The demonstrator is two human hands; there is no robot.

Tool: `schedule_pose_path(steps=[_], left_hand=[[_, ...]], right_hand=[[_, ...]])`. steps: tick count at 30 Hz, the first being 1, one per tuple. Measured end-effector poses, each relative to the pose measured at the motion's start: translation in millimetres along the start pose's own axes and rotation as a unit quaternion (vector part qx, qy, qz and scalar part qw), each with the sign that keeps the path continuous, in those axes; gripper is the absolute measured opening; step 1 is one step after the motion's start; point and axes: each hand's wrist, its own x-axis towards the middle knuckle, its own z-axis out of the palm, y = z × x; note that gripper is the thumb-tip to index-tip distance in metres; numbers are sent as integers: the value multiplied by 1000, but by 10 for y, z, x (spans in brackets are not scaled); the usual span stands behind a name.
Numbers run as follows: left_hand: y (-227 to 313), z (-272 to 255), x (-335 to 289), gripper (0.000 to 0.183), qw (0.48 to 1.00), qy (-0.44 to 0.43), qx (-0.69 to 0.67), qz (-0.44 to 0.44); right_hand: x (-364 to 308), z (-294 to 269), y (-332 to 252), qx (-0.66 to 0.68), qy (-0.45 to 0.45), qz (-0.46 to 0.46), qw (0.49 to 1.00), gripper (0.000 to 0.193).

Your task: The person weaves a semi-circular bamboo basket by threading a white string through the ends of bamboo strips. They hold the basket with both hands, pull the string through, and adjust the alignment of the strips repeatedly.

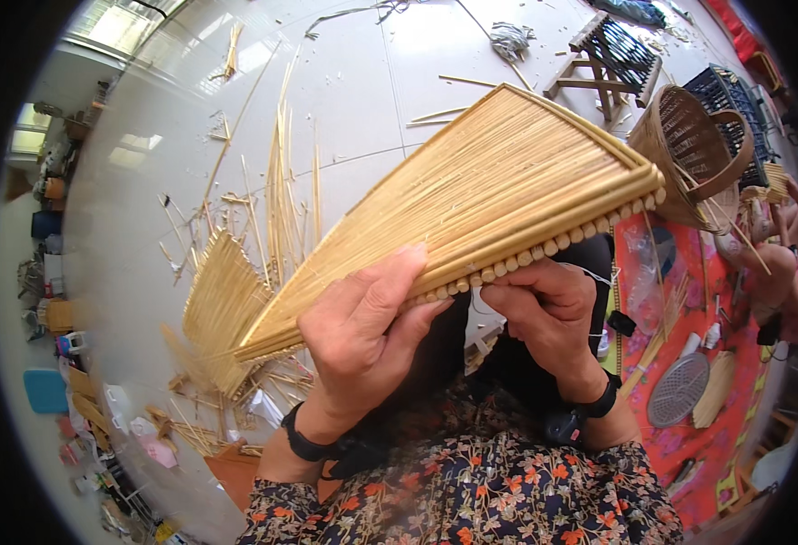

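A long golden panel of straw-like stalks (471,182), with a thick rim of bundled stalks, lies tilted across in front of me. My left hand (362,318) is closed on its near rim, thumb on top and fingers underneath. Right of it, my right hand (549,309) is pinched just below the row of cut stalk ends (526,257); what its fingertips hold is hidden. A thin white strand (594,274) loops beside that hand. At the panel's left end stands a second woven piece (222,295); whether the two are joined, I cannot tell.
Loose stalks (281,182) litter the tiled floor. At the right are a folding stool (608,64), a handled wicker basket (685,150), a black crate (735,104) and a grey perforated oval (679,391) on a red mat (653,445). Another person's hand (776,268) shows there.
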Motion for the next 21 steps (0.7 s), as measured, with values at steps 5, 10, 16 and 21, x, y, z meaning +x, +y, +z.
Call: schedule_pose_path(steps=[5, 10, 16, 21], left_hand=[[-14, -2, -59, 48, 998, -13, 30, 62], [-15, 2, -74, 49, 996, -22, 41, 81], [24, -1, -56, 49, 995, -16, 48, 84], [59, -16, -26, 48, 994, -19, 57, 93]], right_hand=[[-200, -83, -23, 88, -15, 153, 984, 8], [-343, -94, 32, 190, 1, 198, 962, 12], [-340, -37, 14, 229, 19, 169, 958, 14], [-353, -59, 6, 233, 17, 179, 956, 14]])
